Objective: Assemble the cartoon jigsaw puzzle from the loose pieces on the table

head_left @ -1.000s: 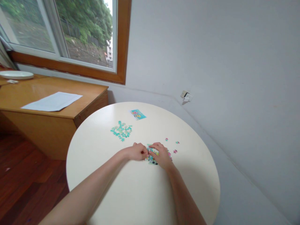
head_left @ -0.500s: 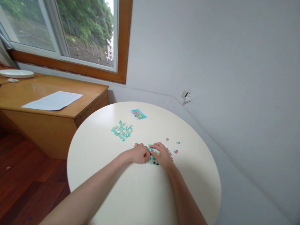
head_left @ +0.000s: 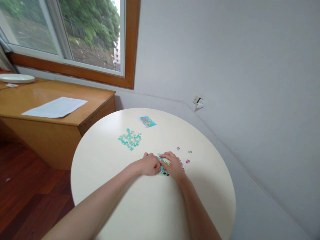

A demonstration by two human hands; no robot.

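Note:
On the round cream table [head_left: 150, 206] my two hands meet over a small joined patch of jigsaw puzzle [head_left: 163, 165]. My left hand [head_left: 149, 164] is curled, fingertips pinched at the patch's left edge. My right hand [head_left: 173, 165] lies on top of the patch with fingers bent and pressed down, hiding most of it. What the fingertips pinch is too small to make out. A heap of loose teal pieces [head_left: 130, 139] lies farther back left. A few pink pieces [head_left: 187, 161] lie just right of my right hand.
A small picture card [head_left: 147, 121] lies near the table's far edge. A wooden cabinet [head_left: 50, 133] stands at left with a paper sheet [head_left: 55, 107] and a white plate [head_left: 16, 78] on it. Grey walls close in behind and right; a window is at upper left.
My left hand has slid slightly right, closer against the puzzle patch. My right hand has stayed on the patch.

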